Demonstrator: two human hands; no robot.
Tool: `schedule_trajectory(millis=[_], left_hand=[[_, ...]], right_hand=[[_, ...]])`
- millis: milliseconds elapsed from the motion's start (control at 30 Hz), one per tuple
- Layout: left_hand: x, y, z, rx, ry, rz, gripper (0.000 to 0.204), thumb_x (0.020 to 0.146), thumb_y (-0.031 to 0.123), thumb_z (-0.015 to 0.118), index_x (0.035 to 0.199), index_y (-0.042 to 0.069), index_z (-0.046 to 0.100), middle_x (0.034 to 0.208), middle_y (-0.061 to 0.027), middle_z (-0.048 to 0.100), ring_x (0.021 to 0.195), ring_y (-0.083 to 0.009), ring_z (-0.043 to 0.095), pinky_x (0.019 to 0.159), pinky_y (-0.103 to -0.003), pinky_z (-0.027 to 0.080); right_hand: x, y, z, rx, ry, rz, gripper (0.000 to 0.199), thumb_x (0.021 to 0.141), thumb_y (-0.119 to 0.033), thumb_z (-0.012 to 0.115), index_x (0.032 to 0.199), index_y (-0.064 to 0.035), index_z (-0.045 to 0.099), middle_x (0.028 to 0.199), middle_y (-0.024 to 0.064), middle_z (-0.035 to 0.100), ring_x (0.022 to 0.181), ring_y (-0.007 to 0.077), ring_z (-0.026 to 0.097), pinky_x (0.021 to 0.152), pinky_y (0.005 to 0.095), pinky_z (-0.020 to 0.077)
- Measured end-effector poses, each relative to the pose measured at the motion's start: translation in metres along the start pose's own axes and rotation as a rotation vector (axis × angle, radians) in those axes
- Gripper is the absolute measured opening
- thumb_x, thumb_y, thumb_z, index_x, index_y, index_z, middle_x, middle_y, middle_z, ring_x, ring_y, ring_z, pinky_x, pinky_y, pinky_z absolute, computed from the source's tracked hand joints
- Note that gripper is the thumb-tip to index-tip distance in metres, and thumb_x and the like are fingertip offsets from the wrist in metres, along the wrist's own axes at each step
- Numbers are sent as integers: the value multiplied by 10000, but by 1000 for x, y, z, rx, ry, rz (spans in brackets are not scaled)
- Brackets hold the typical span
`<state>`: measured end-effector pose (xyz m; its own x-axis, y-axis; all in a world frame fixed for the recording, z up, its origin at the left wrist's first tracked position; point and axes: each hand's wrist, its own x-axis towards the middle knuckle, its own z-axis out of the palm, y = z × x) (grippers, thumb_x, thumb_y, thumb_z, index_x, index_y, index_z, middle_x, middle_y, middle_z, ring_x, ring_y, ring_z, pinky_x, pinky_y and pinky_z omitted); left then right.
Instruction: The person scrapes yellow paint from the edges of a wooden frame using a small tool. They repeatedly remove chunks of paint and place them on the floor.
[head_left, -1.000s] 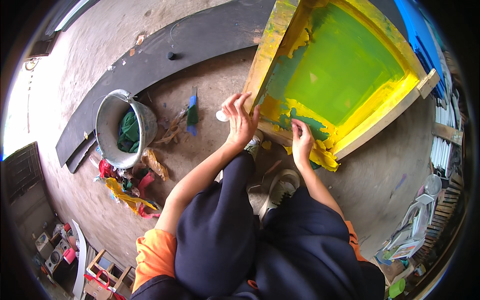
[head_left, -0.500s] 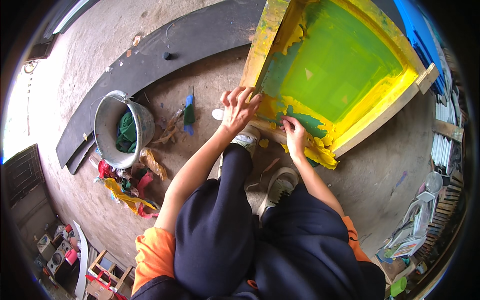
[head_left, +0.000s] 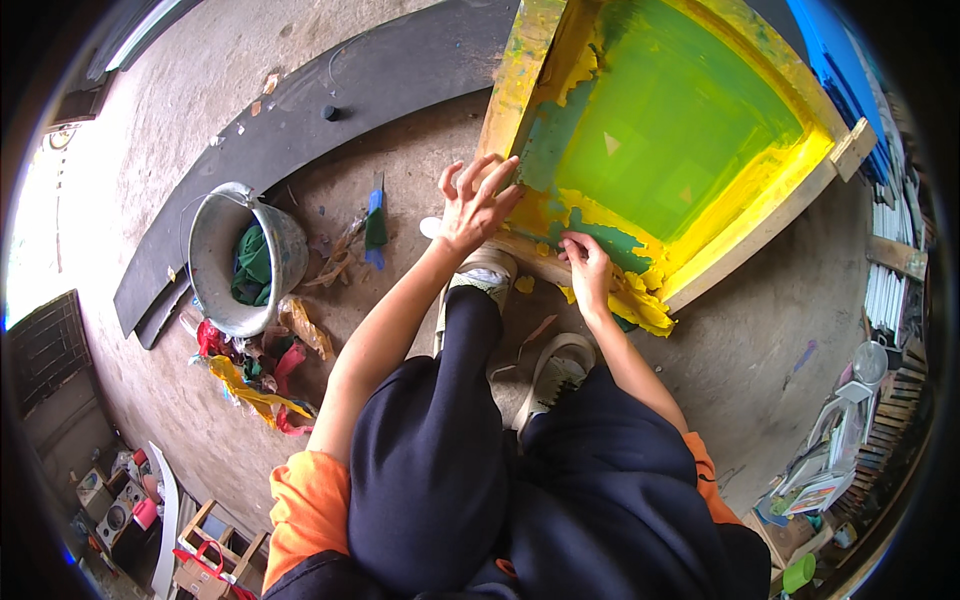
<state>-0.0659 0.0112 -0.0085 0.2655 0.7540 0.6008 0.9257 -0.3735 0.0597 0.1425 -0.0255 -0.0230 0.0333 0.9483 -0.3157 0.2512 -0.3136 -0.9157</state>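
Both hands have shifted: the left hand (head_left: 476, 203), fingers spread open, now braces the yellow wooden screen-printing frame (head_left: 520, 75), while the right hand (head_left: 588, 262) pinches peeling yellow-green tape (head_left: 610, 243).

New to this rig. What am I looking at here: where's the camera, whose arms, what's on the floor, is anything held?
There is no machine: a person works with two bare hands. The single picture comes from a wide fisheye camera worn on the person's head, looking down, so straight edges bend near the rim, and the dark trousers and shoes are the person's own.

The left hand rests spread on the near edge of a wooden screen-printing frame, coated yellow with a green mesh. The right hand pinches at the yellow and green coating on that edge. Neither hand holds a tool.

On the concrete floor lie a metal bucket with green cloth inside, coloured rags beside it, and a blue and green scraper.
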Motion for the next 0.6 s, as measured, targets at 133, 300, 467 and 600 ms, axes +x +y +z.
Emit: schedule_trajectory(millis=[133,300,467,600], left_hand=[[1,5,2,-28,-60,-66,148,730,315,655,870,269,641,1355,54,391,1242,-209,308,1007,-485,178],[-6,0,-1,3,-34,-70,167,719,288,681,861,223,621,1286,39,428,1243,-199,309,986,-475,215],[-8,12,-12,-78,33,-192,171,714,235,696,860,207,611,1144,-1,452,1162,-195,370,965,-438,259],[-11,8,-16,-88,34,-241,183,706,234,699,865,206,612,1127,-18,442,1142,-213,368,950,-431,266]], right_hand=[[0,0,-2,-4,-8,-18,123,856,-75,584,954,-16,629,784,61,649,654,111,602,636,248,474],[-1,-32,1,-535,17,-642,135,815,-58,600,946,-33,623,840,61,610,816,205,578,748,323,471],[24,-51,14,-727,24,-852,294,773,-47,612,1064,-85,589,1032,67,534,985,253,489,858,382,411],[28,-47,23,-836,19,-865,396,763,-82,627,1150,-125,554,1099,48,485,1036,250,454,890,420,367]])
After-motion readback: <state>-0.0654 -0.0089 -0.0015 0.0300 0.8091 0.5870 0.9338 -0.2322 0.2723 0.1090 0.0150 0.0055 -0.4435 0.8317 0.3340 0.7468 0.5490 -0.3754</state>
